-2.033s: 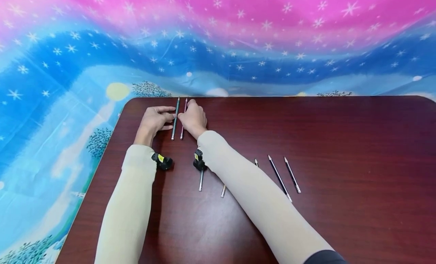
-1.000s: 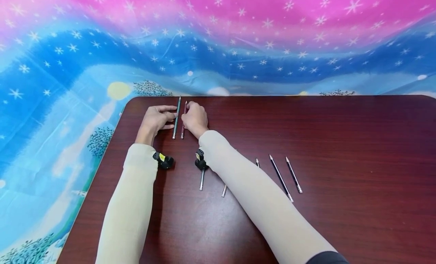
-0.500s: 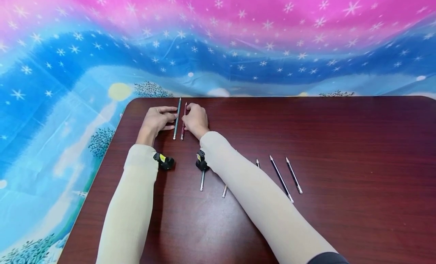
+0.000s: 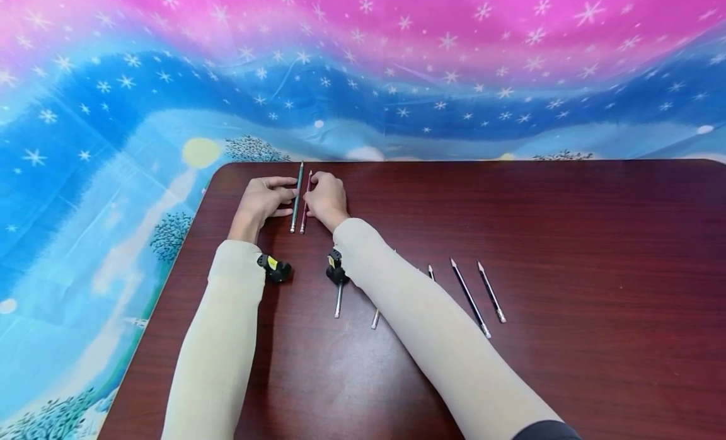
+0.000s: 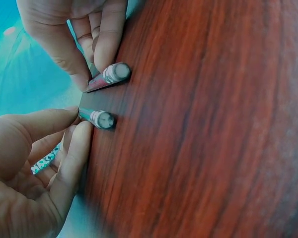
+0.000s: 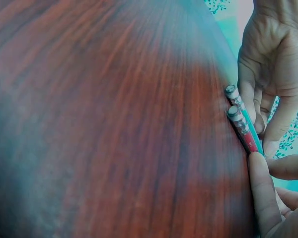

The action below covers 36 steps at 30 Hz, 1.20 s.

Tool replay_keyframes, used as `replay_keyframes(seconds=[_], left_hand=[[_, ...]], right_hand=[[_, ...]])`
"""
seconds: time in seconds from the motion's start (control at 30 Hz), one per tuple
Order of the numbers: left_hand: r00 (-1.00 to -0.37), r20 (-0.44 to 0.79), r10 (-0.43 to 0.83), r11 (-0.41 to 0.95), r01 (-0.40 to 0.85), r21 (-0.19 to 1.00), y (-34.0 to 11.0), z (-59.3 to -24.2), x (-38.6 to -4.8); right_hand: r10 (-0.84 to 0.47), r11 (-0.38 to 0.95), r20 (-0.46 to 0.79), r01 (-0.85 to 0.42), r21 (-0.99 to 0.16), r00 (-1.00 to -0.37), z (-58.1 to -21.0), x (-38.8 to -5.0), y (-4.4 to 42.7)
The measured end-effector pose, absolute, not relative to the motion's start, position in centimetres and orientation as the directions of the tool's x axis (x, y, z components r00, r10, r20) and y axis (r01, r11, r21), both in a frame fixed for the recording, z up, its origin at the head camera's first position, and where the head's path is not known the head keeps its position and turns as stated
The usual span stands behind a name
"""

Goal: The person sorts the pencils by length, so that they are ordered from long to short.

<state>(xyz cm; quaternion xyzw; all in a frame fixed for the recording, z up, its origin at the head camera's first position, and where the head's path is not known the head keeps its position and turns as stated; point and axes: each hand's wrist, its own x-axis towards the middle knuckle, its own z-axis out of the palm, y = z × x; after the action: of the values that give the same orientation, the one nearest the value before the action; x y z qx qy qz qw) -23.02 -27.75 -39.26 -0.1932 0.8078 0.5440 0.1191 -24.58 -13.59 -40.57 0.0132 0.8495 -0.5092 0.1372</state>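
A green pencil (image 4: 297, 197) and a red pencil (image 4: 303, 224) lie nearly side by side at the table's far left edge, points away and ends toward me. A narrow gap separates them in the head view. My left hand (image 4: 261, 199) touches the green pencil from its left with extended fingertips. With thumb and finger, my right hand (image 4: 327, 195) pinches the red pencil and hides part of its length. Both metal-banded ends show in the left wrist view, the green one (image 5: 103, 119) beside the red one (image 5: 114, 74).
Several more pencils lie nearer me: a grey one (image 4: 338, 301), a yellowish one (image 4: 375, 320) partly under the right sleeve (image 4: 420, 301), and dark ones (image 4: 471, 298) to the right. Black wrist cameras (image 4: 275, 269) hang at both cuffs. A patterned cloth (image 4: 363, 99) stands behind the brown table (image 4: 595, 289).
The red pencil has drawn slightly back and moved closer to the green one, narrowing the gap at their near ends. My right thumb has pulled back to the right; the left hand stays almost still.
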Motion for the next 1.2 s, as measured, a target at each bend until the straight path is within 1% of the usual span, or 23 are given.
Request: replay_keyframes(seconds=[0.3,0.77,1.2], left_hand=[[-0.896,-0.405,-0.181,0.344,-0.443,0.828,-27.7,-39.36,-22.9],[-0.895,-0.403,-0.194,0.335,-0.446,0.83,-27.68,-39.48,-23.12],[-0.894,-0.405,-0.193,0.328,-0.448,0.832,-27.74,-39.45,-23.13]], right_hand=[[-0.119,0.498,-0.241,0.152,-0.854,-0.963,-40.59,-24.51,-13.53],[-0.119,0.461,-0.254,0.173,-0.87,-0.96,-40.66,-24.73,-13.43],[-0.122,0.463,-0.255,0.172,-0.869,-0.959,-40.59,-24.65,-13.41]])
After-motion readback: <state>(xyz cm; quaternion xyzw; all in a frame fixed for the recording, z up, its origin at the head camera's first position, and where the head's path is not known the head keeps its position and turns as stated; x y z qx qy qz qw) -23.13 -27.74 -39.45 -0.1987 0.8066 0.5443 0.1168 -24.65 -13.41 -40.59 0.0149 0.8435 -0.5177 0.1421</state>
